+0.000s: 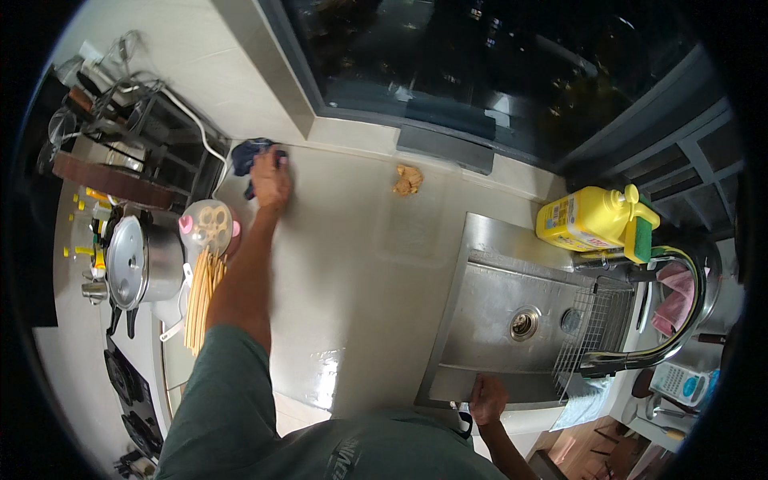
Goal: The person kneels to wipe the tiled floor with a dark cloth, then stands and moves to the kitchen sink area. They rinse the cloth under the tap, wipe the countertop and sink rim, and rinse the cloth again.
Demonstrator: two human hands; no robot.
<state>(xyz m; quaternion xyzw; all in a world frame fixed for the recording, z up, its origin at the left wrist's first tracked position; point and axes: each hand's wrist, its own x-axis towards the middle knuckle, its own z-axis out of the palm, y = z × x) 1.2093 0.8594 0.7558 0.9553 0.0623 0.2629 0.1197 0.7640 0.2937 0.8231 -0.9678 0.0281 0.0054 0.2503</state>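
Observation:
My left hand (271,180) presses on a dark cloth (247,157) at the back left corner of the pale countertop (336,264), against the wall; its fingers are partly hidden. Near the front edge of the stainless steel sink (504,312), my right hand (488,398) is curled, with nothing visible in it. A clear plastic container or tray (414,225) lies near the window ledge, with a light brown lump (408,180) at its upper left corner. Wet, shiny patches show on the counter's front part.
Left stand an egg holder with a clear lid (207,227), wooden chopsticks (203,300), a pressure cooker (144,264) and a dark rack (180,144). Right of the counter are a yellow detergent jug (576,219), a green-and-yellow sponge (639,240), a curved faucet (636,360) and a wire basket (591,336).

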